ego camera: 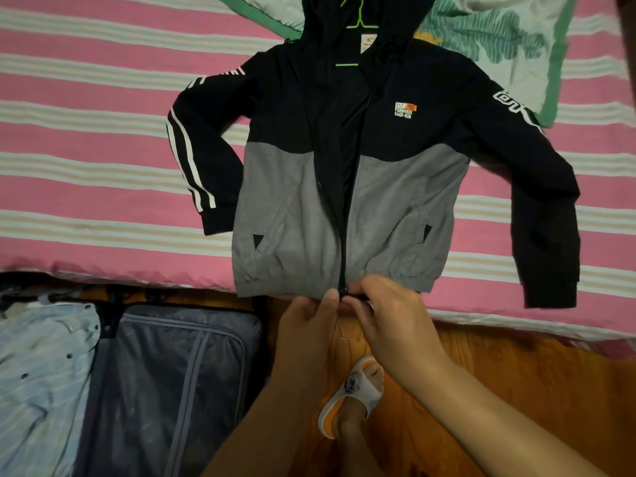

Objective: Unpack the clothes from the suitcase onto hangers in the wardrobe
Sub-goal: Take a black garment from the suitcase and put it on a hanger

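A black and grey hooded jacket (395,187) lies flat on the bed, its front unzipped, with a green hanger (356,20) inside its neck. At the hem, over the bed's edge, my left hand (309,321) pinches the left side of the zipper's bottom end. My right hand (385,311) pinches the zipper's bottom end from the right. The open suitcase (179,380) lies on the floor at lower left, with a light blue striped shirt (41,373) in its left half.
The bed has a pink and white striped sheet (103,149). A green patterned pillow (516,39) lies at the top right, beside the jacket's hood. A foot in an orange and white slipper (354,394) stands on the wooden floor (516,373) below my hands.
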A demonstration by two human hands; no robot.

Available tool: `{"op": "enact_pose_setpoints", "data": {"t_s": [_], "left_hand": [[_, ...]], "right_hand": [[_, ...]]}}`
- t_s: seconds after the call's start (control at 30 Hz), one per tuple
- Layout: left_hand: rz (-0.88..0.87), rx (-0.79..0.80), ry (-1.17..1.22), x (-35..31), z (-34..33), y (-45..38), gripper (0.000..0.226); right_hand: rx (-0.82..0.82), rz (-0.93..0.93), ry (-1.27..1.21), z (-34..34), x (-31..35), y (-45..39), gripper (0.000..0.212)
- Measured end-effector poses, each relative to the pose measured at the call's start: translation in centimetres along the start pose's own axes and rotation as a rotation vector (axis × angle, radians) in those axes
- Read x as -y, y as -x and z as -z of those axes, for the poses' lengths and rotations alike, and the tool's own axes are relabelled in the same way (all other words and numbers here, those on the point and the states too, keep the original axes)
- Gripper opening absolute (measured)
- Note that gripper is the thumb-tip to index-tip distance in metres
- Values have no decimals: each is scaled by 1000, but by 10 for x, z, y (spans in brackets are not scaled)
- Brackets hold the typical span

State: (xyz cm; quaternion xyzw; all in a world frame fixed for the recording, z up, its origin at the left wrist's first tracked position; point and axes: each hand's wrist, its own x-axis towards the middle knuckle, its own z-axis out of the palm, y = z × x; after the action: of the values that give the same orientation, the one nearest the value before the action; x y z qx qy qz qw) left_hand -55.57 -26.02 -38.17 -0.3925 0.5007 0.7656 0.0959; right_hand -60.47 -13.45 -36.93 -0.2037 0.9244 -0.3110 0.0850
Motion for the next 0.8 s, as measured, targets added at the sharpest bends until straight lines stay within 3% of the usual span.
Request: {"op": "enact_pose_setpoints", "data": {"t_s": [0.1, 0.17, 0.33, 0.4, 0.53, 0.6, 0.7, 0.77, 0.8], "left_hand": [[-47, -33, 95, 9, -7, 4, 29], [-77, -105, 172, 9, -10, 1, 24], [-59, -272, 78, 17, -8, -9, 31], [-44, -307, 6, 22, -9, -6, 32], [127, -296, -5, 40, -5, 0, 25], [228, -123, -128, 39, 2, -1, 27], [248, -25, -458, 24, 21, -3, 31], [84, -24, -770, 5, 32, -9, 29], [-31, -18, -802, -9, 31, -13, 26]], "right_hand": [[-59, -94, -36, -9, 13, -4, 7], [-65, -95, -11, -15, 20, -4, 9], [-32, 95, 124, -22, 23, -5, 20], [26, 131, 181, -15, 16, -17, 10], [-118, -259, 290, 7, -30, -107, 10], [-87, -317, 303, 16, -50, -148, 10], [120, -142, 301, 18, -47, -158, 8], [113, -91, 304, 25, -40, -152, 6], [91, -86, 307, 30, -38, -151, 7]]}}
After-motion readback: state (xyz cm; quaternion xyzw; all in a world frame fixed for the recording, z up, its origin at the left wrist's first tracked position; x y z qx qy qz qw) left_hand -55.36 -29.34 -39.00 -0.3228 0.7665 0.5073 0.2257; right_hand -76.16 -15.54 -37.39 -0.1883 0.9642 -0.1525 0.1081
